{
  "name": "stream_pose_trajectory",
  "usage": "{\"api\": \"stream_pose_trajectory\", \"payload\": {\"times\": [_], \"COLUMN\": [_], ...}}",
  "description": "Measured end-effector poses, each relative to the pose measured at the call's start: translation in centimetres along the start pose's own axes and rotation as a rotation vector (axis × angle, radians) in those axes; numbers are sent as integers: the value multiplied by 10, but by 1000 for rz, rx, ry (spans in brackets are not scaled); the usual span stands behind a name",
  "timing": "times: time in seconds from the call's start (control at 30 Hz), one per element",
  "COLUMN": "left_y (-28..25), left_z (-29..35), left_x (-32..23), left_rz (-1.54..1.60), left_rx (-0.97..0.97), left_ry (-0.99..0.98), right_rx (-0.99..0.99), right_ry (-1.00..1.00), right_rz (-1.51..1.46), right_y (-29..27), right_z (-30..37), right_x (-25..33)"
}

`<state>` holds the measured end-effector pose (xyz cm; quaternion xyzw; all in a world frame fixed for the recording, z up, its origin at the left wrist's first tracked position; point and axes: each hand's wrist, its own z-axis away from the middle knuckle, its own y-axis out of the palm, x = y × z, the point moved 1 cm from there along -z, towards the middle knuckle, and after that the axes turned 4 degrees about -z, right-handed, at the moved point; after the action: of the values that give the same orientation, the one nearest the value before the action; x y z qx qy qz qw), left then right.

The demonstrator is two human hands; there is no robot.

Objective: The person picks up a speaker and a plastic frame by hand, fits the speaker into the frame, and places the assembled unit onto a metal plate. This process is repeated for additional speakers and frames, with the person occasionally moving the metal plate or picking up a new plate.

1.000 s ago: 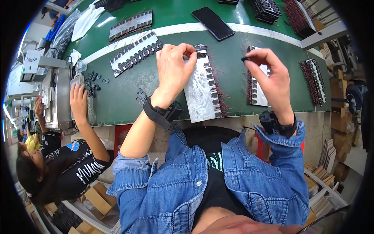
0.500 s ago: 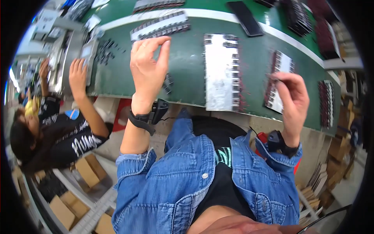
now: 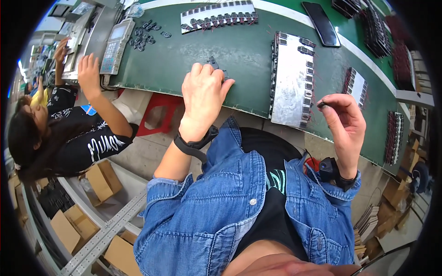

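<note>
My right hand (image 3: 346, 124) is pinching a small black part (image 3: 321, 105) between thumb and fingertips, just off the right edge of a long white board (image 3: 290, 78). Dark little modules with thin reddish wires line that board's right side, and more dark pieces run down its left edge. Over the green table, my left hand (image 3: 201, 94) is bent downward with its thumb apart from the fingers. A few small black parts (image 3: 213, 62) lie right by its knuckles. The fingertips are hidden beneath the hand, but nothing shows in it.
Another module-lined board (image 3: 221, 16) lies at the back, near loose black parts (image 3: 145, 36) and a grey keypad device (image 3: 117, 46). A black phone (image 3: 322, 25) rests back right. More boards (image 3: 357, 87) stand rightward. A co-worker's raised hand (image 3: 90, 76) is at the left.
The view has shifted, so the table things sit farther right. My left hand has turned from a raised, curved pose to bending down by the small parts. My right hand keeps its pinch.
</note>
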<state>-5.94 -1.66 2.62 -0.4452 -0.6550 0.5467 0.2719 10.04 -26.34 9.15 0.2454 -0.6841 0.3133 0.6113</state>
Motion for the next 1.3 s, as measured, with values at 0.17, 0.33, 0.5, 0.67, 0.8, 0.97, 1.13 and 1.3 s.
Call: {"api": "stream_pose_trajectory", "payload": {"times": [0.17,0.33,0.5,0.67,0.8,0.97,1.13,1.3], "left_y": [6,10,-9,-30,-21,-12,0,6], "left_z": [2,-1,-9,-18,-10,-7,-11,-11], "left_x": [-11,-16,-34,-75,-89,-97,-91,-90], "left_rz": [-33,178,463,1086,1543,1610,1560,1596], "left_rx": [19,-52,-33,80,256,277,307,318], "left_ry": [3,6,6,-112,-251,-280,-227,-231], "right_rx": [-26,-44,7,-10,-116,-120,-82,-63], "right_ry": [30,3,-150,-101,-45,23,-22,18], "right_rz": [-14,8,139,171,89,-6,-71,-52], "right_y": [1,4,9,32,30,27,22,21], "right_z": [6,1,-7,-12,-10,-12,-15,-18], "right_x": [4,7,11,14,-3,-12,-30,-30]}}
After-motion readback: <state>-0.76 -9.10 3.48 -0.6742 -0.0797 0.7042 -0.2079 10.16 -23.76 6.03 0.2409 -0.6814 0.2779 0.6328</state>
